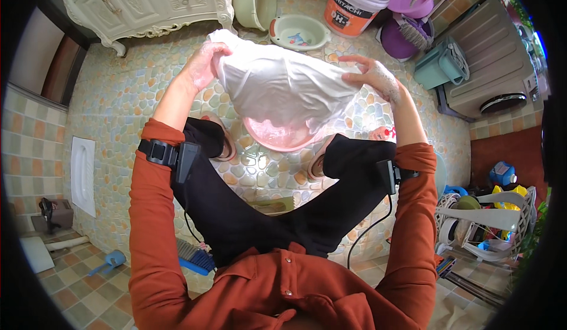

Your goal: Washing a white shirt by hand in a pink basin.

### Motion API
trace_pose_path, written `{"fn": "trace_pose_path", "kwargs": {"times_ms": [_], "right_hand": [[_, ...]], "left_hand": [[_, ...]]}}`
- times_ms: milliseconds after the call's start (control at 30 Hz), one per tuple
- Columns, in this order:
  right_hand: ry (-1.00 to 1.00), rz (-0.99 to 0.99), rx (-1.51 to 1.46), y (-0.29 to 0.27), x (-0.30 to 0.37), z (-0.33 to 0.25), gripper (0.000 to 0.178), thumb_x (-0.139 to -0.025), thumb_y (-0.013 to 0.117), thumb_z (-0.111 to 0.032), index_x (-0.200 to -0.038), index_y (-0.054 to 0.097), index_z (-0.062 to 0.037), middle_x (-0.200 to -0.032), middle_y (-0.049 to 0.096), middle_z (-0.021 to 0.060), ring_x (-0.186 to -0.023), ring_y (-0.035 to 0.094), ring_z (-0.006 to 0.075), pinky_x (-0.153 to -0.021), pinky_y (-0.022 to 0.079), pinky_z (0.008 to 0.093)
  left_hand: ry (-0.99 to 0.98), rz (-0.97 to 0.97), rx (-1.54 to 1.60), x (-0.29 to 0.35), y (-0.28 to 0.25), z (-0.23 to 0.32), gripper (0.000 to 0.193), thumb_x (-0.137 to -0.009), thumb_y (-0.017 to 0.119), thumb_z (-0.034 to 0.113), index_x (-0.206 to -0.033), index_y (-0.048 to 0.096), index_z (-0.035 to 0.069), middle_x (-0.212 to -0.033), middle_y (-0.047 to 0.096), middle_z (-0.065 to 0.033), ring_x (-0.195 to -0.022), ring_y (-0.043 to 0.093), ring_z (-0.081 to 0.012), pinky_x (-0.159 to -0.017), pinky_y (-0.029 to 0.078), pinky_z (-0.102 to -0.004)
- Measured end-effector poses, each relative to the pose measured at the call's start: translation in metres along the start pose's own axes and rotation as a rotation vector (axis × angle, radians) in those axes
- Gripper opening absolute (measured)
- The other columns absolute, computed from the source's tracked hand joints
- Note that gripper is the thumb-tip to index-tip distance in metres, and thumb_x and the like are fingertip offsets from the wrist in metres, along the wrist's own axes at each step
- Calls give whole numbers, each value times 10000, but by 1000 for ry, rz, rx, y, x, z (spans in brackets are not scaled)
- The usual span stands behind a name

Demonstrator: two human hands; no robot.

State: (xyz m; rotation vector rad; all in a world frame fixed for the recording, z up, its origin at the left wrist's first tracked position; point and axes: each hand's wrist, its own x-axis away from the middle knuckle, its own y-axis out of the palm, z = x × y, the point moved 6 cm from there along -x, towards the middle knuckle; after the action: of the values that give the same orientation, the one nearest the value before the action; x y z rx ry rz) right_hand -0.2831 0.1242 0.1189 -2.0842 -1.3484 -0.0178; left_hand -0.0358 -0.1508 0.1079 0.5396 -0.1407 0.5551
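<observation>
A wet white cloth garment (283,79) hangs stretched between my two hands, over a pink basin (277,138) on the floor. At its upper left corner, my left hand (207,61) is closed on the fabric, with suds on the skin. My right hand (375,77) pinches the right edge between thumb and fingers, and foam covers its back. Sudsy water shows in the basin, whose far part is hidden behind the cloth. Which kind of garment it is I cannot tell.
Beyond the cloth stand a pale green basin (300,33), an orange and white bucket (354,5) and a beige bucket (254,2). A washing machine (490,52) is at right. A blue brush (196,258) lies by my left leg, a red and white bottle (383,133) near my right knee.
</observation>
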Motion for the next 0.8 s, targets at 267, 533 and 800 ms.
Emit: {"fn": "trace_pose_path", "kwargs": {"times_ms": [267, 533, 800], "right_hand": [[-123, 158, -136, -6, 3, -27, 333, -815, 731, -226, -1092, 676, -50, -883, 655, 7, -768, 559, 70, -668, 445, 222], [-209, 308, -141, -32, -13, -41, 358, -827, 712, -309, -1062, 700, -40, -938, 683, 60, -841, 606, 122, -796, 476, 260], [-416, 73, 260, -27, -3, -80, 525, -666, 819, -257, -1116, 665, -33, -994, 676, 118, -910, 624, 190, -834, 478, 300]], "left_hand": [[179, 138, -753, 3, -1, 47, 339, -778, 714, 136, -1063, 605, -12, -1012, 657, -68, -925, 610, -147, -831, 459, -279], [365, 362, -752, 1, 1, 87, 367, -736, 793, 181, -947, 603, -52, -858, 668, -112, -764, 624, -170, -739, 486, -308], [360, 486, -970, -4, -1, 120, 801, -685, 825, 367, -1214, 446, -100, -934, 648, -163, -972, 605, -240, -930, 431, -362]]}}
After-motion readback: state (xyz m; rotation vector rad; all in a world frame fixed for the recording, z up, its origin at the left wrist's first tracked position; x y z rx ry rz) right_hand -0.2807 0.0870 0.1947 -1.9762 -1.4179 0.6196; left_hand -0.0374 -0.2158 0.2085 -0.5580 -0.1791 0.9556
